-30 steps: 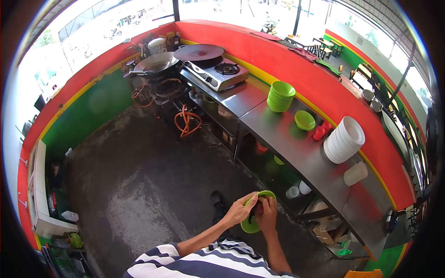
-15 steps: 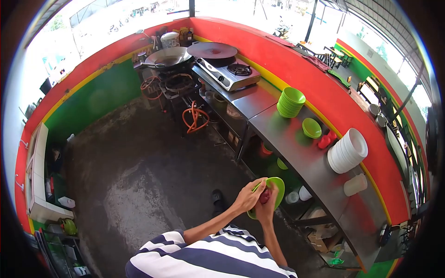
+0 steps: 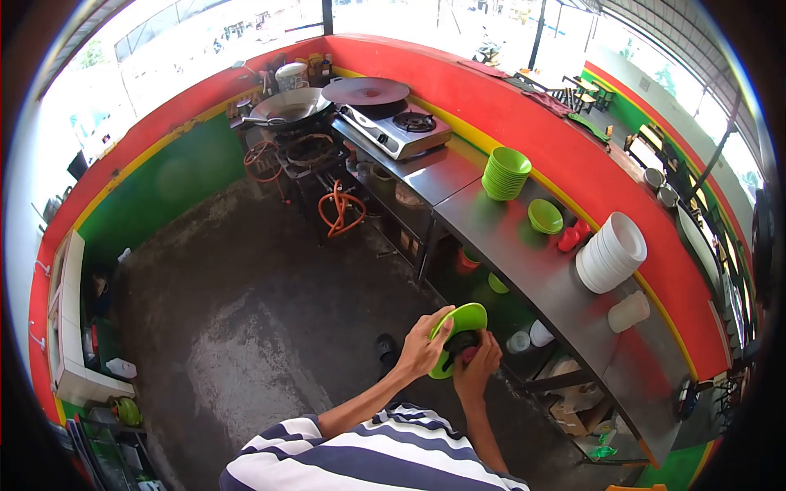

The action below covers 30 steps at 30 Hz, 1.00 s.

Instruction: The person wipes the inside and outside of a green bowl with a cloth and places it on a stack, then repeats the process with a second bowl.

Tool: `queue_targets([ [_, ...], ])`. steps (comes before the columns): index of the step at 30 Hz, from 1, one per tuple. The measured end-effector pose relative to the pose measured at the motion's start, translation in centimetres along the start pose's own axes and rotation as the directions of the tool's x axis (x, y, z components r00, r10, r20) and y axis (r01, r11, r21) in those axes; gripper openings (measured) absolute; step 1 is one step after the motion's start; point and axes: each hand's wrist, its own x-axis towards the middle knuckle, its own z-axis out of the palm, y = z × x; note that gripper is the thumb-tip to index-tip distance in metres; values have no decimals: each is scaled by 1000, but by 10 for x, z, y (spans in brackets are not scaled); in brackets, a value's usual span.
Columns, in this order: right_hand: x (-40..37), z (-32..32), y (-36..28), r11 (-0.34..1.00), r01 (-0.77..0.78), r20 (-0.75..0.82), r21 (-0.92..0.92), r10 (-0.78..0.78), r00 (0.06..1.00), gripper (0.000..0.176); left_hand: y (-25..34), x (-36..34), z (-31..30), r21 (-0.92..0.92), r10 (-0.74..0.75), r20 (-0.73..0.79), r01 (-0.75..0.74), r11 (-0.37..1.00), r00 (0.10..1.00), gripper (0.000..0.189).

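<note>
My left hand (image 3: 427,344) grips the rim of a green bowl (image 3: 471,314), which is tilted on its side in front of my body. At the bowl's opening, my right hand (image 3: 479,366) is closed on a reddish cloth (image 3: 469,354), partly hidden by the fingers. On the steel counter (image 3: 565,303) stand a tall stack of green bowls (image 3: 506,173), a shorter green stack (image 3: 544,216), small red items (image 3: 574,236), a stack of white bowls (image 3: 611,253) and a whitish cup-shaped stack (image 3: 629,312).
A gas stove (image 3: 397,129) and a large round lid (image 3: 366,91) are at the counter's far end, beside a wok (image 3: 290,107) on a burner stand. An orange hose (image 3: 341,209) hangs there. Shelves below the counter hold containers. A red wall (image 3: 458,90) runs behind.
The green bowl has turned from facing up to a steeper tilt. My right hand has shifted from over the bowl toward its right side with the cloth.
</note>
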Motion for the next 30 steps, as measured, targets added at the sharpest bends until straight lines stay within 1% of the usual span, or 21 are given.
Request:
queue_targets([
  [2, -8, 4, 0, 999, -37, 47, 9, 37, 998, 76, 0, 8, 1, 6, 63, -20, -63, 998, 998, 54],
  [5, -8, 5, -6, 994, -48, 93, 101, 39, 995, 74, 5, 23, -1, -2, 132, -40, -132, 991, 990, 54],
  [8, 1, -7, -17, 969, -23, 202, 246, -28, 979, 70, 4, 38, -1, -28, 184, -61, -186, 982, 981, 50],
  [11, 5, -10, -31, 828, -146, 283, 541, -16, 959, 63, 0, 41, 3, -65, 193, -42, -195, 979, 980, 49],
  [13, 2, -8, -35, 615, -382, 416, 690, 95, 904, 58, -5, 39, 6, -106, 180, 0, -179, 978, 984, 51],
  [15, -2, -4, -35, 469, -482, 476, 740, 141, 868, 55, -13, 33, 9, -158, 161, 57, -150, 976, 985, 53],
  [17, -6, 3, -31, 453, -471, 452, 757, 158, 878, 54, -18, 21, 9, -223, 134, 135, -102, 969, 982, 55],
  [18, -6, 6, -30, 591, -358, 351, 723, 133, 927, 56, -20, 15, 9, -255, 124, 172, -78, 964, 977, 56],
  [20, -6, 8, -27, 812, -112, 152, 572, 29, 988, 60, -29, 0, 10, -237, 60, 186, -15, 972, 981, 58],
  [21, -7, 5, -26, 882, -57, 107, 467, 7, 994, 62, -32, -9, 12, -230, 23, 192, 22, 973, 981, 58],
  [22, -8, -1, -23, 936, -4, 67, 352, -21, 998, 65, -36, -17, 13, -266, -22, 213, 80, 961, 977, 58],
  [23, -10, -7, -21, 972, 46, 32, 231, -55, 998, 67, -39, -26, 16, -251, -76, 215, 130, 959, 974, 57],
  [25, -16, -16, -11, 988, 55, -13, 143, -53, 998, 66, -30, -42, 18, -220, -175, 215, 222, 950, 961, 56],
  [26, -18, -19, -6, 993, 61, -40, 100, -57, 998, 66, -31, -44, 20, -219, -151, 191, 192, 957, 970, 56],
  [29, -27, -26, 10, 997, 23, -8, 73, -22, 1000, 61, -32, -44, 26, -202, -72, 112, 94, 975, 991, 55],
  [30, -29, -26, 13, 995, 6, 44, 100, -10, 999, 61, -36, -40, 27, -188, -49, 81, 63, 980, 996, 54],
])
